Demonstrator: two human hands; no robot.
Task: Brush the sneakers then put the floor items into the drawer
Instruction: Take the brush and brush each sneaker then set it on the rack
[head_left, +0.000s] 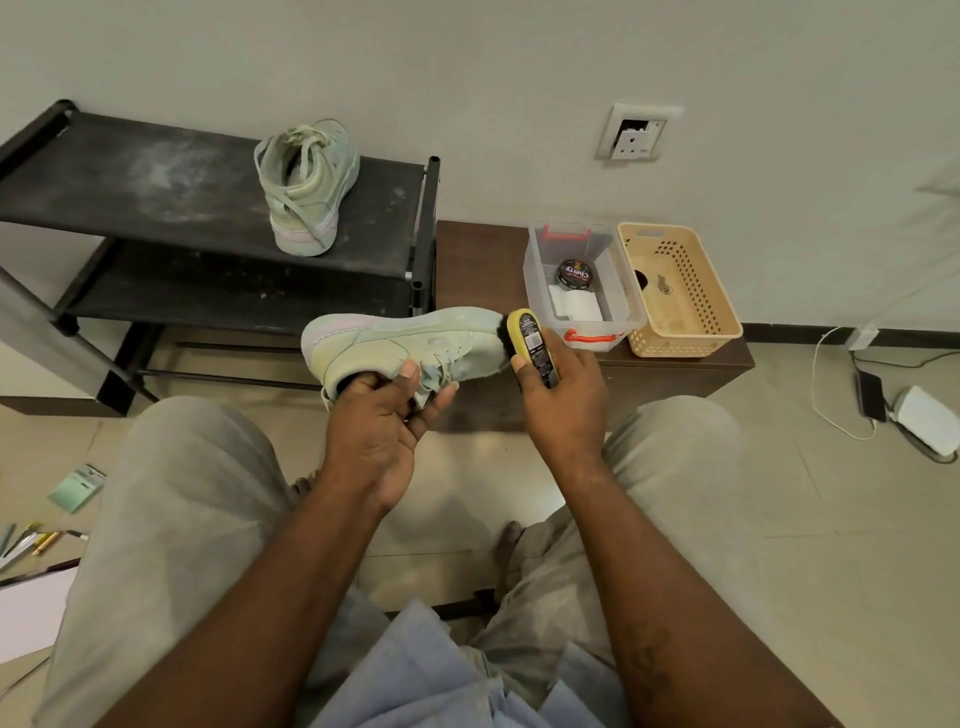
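My left hand (382, 418) grips a pale green sneaker (400, 338) from below at its opening, holding it sideways with the toe to the right. My right hand (563, 395) holds a yellow-backed shoe brush (532, 343), its dark bristles touching the sneaker's toe. The second pale green sneaker (306, 187) stands on the top shelf of a black shoe rack (156, 182). On the floor at the left lie several pens (31, 540), a green packet (78, 488) and white paper (31, 613).
A low brown drawer unit (478, 270) stands ahead, carrying a clear plastic box (576, 286) with a polish tin and a beige basket (680, 291). A wall socket (636, 132) is above. Cables and a charger (872, 395) lie on the floor at the right.
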